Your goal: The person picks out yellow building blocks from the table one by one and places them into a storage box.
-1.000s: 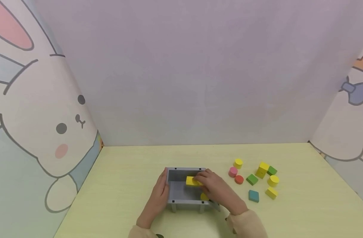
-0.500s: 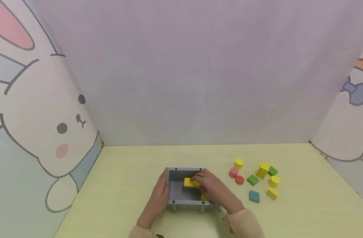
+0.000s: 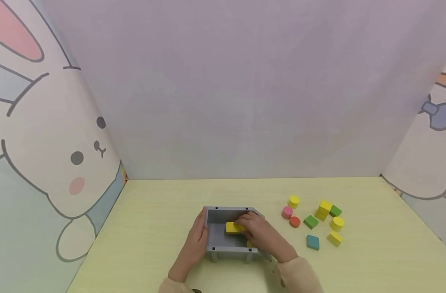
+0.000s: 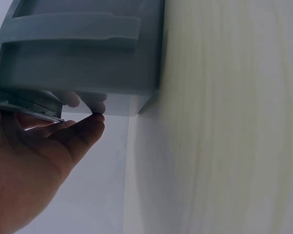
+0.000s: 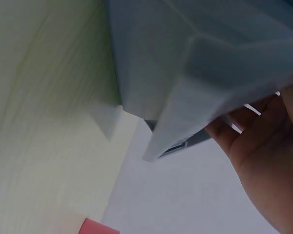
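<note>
A grey plastic bin (image 3: 228, 249) with an open top stands in front of me in the head view. My left hand (image 3: 196, 240) lies along its left wall; in the left wrist view the fingertips (image 4: 95, 124) touch the outer side. My right hand (image 3: 261, 234) reaches over the right end into the bin and holds a long yellow block (image 3: 233, 228) low inside, close over the floor. The fingers hide its right end. Another yellow piece (image 3: 250, 244) shows in the near right corner, partly covered by the hand.
Right of the bin lie loose blocks: yellow cylinders (image 3: 293, 202), a pink cylinder (image 3: 287, 212), a red disc (image 3: 294, 221), green blocks (image 3: 311, 221), a tall yellow block (image 3: 323, 210), a teal block (image 3: 312, 242) and a small yellow block (image 3: 335, 238). Curtained walls surround the table (image 3: 164, 199).
My right hand has moved slightly left and down with the long yellow block, bringing it lower in the bin. The left hand has stayed against the wall.
</note>
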`<state>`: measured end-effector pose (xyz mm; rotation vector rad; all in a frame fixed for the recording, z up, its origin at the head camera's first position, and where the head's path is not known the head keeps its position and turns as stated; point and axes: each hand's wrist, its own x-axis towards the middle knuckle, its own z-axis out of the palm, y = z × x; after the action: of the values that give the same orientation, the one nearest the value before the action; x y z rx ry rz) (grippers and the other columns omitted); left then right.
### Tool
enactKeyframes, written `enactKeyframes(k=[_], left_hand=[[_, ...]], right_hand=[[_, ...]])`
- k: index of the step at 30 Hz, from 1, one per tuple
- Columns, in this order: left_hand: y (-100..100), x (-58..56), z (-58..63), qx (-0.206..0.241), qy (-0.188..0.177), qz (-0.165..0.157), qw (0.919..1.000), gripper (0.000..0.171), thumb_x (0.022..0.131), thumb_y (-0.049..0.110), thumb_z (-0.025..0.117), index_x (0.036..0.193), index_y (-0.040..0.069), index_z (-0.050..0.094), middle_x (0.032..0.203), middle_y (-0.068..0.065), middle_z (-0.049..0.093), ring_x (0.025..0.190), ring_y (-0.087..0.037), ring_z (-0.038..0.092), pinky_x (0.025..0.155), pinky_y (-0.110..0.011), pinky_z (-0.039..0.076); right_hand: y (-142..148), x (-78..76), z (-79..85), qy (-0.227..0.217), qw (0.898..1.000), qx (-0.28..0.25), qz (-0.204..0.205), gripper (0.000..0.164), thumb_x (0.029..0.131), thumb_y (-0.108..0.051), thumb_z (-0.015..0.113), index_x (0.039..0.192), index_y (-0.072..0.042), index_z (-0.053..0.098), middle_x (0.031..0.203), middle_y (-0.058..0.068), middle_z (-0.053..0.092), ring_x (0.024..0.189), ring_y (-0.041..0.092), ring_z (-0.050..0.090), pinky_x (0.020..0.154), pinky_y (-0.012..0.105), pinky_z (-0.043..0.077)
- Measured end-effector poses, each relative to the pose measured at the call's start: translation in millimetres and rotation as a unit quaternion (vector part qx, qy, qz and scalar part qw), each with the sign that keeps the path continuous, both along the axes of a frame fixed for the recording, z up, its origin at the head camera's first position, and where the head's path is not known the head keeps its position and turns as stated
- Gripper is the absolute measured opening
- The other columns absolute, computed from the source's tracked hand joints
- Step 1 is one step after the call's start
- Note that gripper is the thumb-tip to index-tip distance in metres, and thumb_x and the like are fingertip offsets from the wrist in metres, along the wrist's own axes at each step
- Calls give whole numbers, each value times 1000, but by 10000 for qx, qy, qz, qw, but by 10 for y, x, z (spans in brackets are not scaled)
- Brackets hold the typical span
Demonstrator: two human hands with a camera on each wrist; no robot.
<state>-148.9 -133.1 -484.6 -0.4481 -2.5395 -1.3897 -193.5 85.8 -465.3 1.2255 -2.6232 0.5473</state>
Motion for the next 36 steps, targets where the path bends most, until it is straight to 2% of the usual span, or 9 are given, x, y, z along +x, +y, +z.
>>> enactKeyframes(k=[8, 17, 25, 36], left_hand=[[3, 11, 9, -4, -204, 34, 9998, 50, 97, 1, 30, 144, -1, 14, 149, -23, 19, 135, -34, 16, 110, -56, 22], [1, 10, 10, -2, -154, 19, 9999, 50, 96, 1, 30, 143, -2, 14, 149, -24, 19, 135, -35, 16, 110, -55, 22], [1, 3, -4, -33, -218, 9, 9998, 50, 97, 2, 29, 144, -2, 13, 150, -23, 18, 135, -35, 16, 110, -56, 21], [-2, -6, -5, 14, -127, -4, 9999, 50, 96, 0, 30, 143, -3, 14, 149, -24, 19, 135, -36, 17, 110, -56, 22]], right_hand=[[2, -3, -38, -183, 9998, -5, -65, 24, 76, -3, 68, 100, -8, 66, 97, 1, 67, 92, 16, 56, 81, 36, 55], [5, -17, -88, -239, 9997, 0, -22, 22, 76, -4, 68, 98, -7, 66, 95, 2, 67, 91, 16, 56, 80, 36, 55], [-6, -35, -112, -224, 9997, -47, 1, 26, 73, -1, 70, 98, -8, 67, 94, 1, 67, 91, 16, 57, 81, 36, 55], [-23, -62, -115, -569, 9980, 186, -178, 26, 72, -1, 70, 97, -8, 68, 93, 0, 68, 90, 16, 58, 82, 38, 54]])
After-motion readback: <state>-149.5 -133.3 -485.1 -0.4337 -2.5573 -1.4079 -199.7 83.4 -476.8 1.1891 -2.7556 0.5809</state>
